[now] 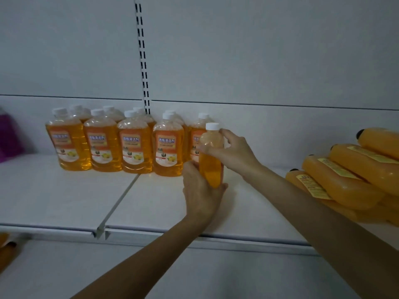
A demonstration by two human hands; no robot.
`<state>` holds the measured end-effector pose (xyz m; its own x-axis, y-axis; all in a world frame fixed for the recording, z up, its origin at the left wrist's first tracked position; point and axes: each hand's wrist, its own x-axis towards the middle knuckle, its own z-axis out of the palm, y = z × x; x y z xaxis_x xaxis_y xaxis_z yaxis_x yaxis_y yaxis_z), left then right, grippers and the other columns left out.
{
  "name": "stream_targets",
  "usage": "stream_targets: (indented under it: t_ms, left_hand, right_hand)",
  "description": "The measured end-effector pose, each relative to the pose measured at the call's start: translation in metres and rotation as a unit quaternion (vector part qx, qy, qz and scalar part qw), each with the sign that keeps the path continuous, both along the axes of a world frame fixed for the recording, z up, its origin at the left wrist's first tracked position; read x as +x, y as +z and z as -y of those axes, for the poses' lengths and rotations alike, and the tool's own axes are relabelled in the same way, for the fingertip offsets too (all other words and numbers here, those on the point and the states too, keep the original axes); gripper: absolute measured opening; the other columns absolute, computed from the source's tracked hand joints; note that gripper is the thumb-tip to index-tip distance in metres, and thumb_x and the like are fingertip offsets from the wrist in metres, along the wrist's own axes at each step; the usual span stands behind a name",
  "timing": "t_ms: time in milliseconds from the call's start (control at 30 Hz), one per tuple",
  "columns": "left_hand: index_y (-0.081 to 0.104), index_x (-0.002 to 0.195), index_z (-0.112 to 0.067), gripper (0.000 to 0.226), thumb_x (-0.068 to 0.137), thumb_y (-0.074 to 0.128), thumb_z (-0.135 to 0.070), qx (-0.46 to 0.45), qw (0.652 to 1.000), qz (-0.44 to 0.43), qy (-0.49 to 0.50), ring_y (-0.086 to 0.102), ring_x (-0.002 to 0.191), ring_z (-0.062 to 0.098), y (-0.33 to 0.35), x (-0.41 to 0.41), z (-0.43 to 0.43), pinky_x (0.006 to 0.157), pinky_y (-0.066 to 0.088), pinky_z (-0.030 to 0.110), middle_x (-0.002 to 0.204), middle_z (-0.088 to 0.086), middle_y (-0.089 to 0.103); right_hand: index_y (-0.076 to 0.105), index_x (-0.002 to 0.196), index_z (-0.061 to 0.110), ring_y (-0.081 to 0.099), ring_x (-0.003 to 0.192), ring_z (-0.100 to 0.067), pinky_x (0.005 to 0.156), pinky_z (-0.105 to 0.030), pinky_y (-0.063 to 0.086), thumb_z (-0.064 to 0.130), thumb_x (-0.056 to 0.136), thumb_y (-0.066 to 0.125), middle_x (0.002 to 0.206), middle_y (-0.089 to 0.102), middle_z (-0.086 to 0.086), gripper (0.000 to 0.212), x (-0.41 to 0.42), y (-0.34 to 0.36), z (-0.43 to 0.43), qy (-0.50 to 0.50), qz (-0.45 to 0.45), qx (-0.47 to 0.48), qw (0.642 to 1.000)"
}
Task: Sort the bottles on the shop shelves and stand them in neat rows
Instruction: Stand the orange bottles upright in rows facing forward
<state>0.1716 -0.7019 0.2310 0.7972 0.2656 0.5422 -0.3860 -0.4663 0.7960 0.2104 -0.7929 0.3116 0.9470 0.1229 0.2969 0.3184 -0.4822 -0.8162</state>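
Note:
An orange bottle (211,160) with a white cap stands upright above the white shelf (64,195), turned edge-on, at the right end of the front row. My left hand (201,190) grips its lower part from the front. My right hand (231,149) pinches its shoulder just under the cap. Left of it, several orange floor-cleaner bottles (135,145) with white caps and orange labels stand in two rows against the back wall.
A pile of opaque orange bottles (354,175) with black caps lies on its side at the shelf's right end. A purple bottle (8,137) stands at the far left. On the lower shelf, bottom left, lies another orange bottle (5,249). A slotted upright (142,55) runs up the back wall.

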Motion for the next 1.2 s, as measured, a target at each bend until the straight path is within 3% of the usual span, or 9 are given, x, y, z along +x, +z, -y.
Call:
stream_targets:
  t_ms: [67, 200, 333, 433, 533, 667, 833, 1033, 1200]
  left_hand:
    - [0.031, 0.122, -0.013, 0.078, 0.066, 0.083, -0.029, 0.043, 0.999, -0.001, 0.02, 0.052, 0.108, 0.022, -0.006, 0.003, -0.002, 0.088, 0.051, 0.04, 0.121, 0.007, 0.046]
    - [0.033, 0.126, -0.012, 0.093, 0.055, 0.085, -0.041, 0.122, 0.99, -0.009, -0.067, 0.043, 0.113, 0.018, 0.0, 0.008, -0.017, 0.093, 0.046, 0.033, 0.124, 0.005, 0.04]
    - [0.021, 0.138, -0.021, 0.098, 0.064, 0.085, -0.025, 0.042, 0.975, -0.107, -0.188, 0.045, 0.116, 0.013, 0.017, 0.018, -0.03, 0.092, 0.043, 0.027, 0.125, -0.003, 0.042]
    - [0.041, 0.125, -0.023, 0.068, 0.069, 0.08, -0.026, 0.04, 0.969, -0.137, -0.201, 0.056, 0.107, 0.012, 0.012, 0.023, -0.035, 0.088, 0.048, 0.026, 0.121, -0.003, 0.056]
    - [0.045, 0.128, -0.02, 0.073, 0.067, 0.079, -0.041, 0.07, 0.984, -0.105, -0.128, 0.059, 0.108, 0.016, 0.003, 0.027, -0.035, 0.092, 0.052, 0.038, 0.124, -0.002, 0.059]
    - [0.032, 0.139, -0.018, 0.085, 0.071, 0.071, -0.052, 0.207, 0.964, -0.122, -0.112, 0.048, 0.124, 0.023, 0.0, 0.024, -0.05, 0.1, 0.045, 0.046, 0.138, 0.003, 0.046]
    - [0.036, 0.134, -0.018, 0.069, 0.083, 0.047, -0.063, 0.421, 0.883, -0.198, -0.059, 0.037, 0.125, 0.023, -0.007, 0.006, -0.074, 0.105, 0.034, 0.039, 0.138, 0.006, 0.038]
    - [0.043, 0.127, -0.016, 0.061, 0.087, 0.039, -0.062, 0.458, 0.867, -0.193, -0.047, 0.04, 0.118, 0.02, -0.006, 0.001, -0.073, 0.102, 0.034, 0.035, 0.131, 0.004, 0.044]
    - [0.044, 0.126, -0.017, 0.059, 0.088, 0.039, -0.061, 0.456, 0.868, -0.188, -0.05, 0.04, 0.117, 0.018, -0.003, 0.0, -0.074, 0.101, 0.034, 0.033, 0.129, 0.002, 0.045]
  right_hand:
    - [0.049, 0.129, 0.03, 0.051, 0.099, -0.011, 0.085, -0.035, 0.054, 0.05, 0.071, 0.075, 0.113, 0.052, 0.005, 0.067, -0.007, 0.0, 0.0, -0.007, 0.039, 0.013, 0.999]
    - [0.051, 0.123, 0.026, 0.06, 0.097, -0.014, 0.082, -0.035, 0.055, 0.028, 0.079, 0.072, 0.109, 0.06, 0.005, 0.048, -0.006, 0.0, 0.02, 0.055, 0.011, 0.09, 0.994]
    - [0.058, 0.107, 0.016, 0.062, 0.093, -0.018, 0.066, -0.025, 0.051, 0.014, 0.067, 0.065, 0.099, 0.063, -0.001, 0.041, -0.003, -0.007, 0.032, 0.16, -0.086, 0.231, 0.956]
    - [0.048, 0.12, 0.028, 0.062, 0.1, -0.014, 0.075, -0.027, 0.054, 0.019, 0.08, 0.072, 0.107, 0.062, 0.009, 0.048, -0.007, -0.007, 0.031, 0.151, -0.067, 0.096, 0.982]
    - [0.039, 0.131, 0.036, 0.06, 0.092, -0.011, 0.064, -0.025, 0.056, 0.033, 0.077, 0.075, 0.103, 0.054, 0.013, 0.066, -0.006, -0.009, 0.03, 0.051, -0.008, -0.035, 0.998]
    - [0.038, 0.139, 0.035, 0.063, 0.097, -0.02, 0.062, -0.028, 0.059, 0.026, 0.08, 0.074, 0.115, 0.054, 0.002, 0.07, 0.002, -0.005, 0.025, 0.05, 0.019, -0.026, 0.998]
    - [0.039, 0.142, 0.032, 0.06, 0.107, -0.022, 0.073, -0.034, 0.059, 0.026, 0.084, 0.07, 0.123, 0.057, -0.002, 0.066, 0.017, -0.012, 0.014, 0.011, 0.065, -0.04, 0.997]
    - [0.039, 0.142, 0.026, 0.059, 0.111, -0.019, 0.09, -0.022, 0.046, 0.024, 0.086, 0.067, 0.126, 0.06, -0.003, 0.063, 0.04, -0.028, -0.014, -0.034, 0.158, -0.039, 0.986]
    - [0.035, 0.144, 0.025, 0.057, 0.115, -0.022, 0.098, -0.036, 0.049, 0.023, 0.087, 0.066, 0.128, 0.059, -0.007, 0.066, 0.048, -0.028, -0.024, -0.043, 0.157, -0.049, 0.985]
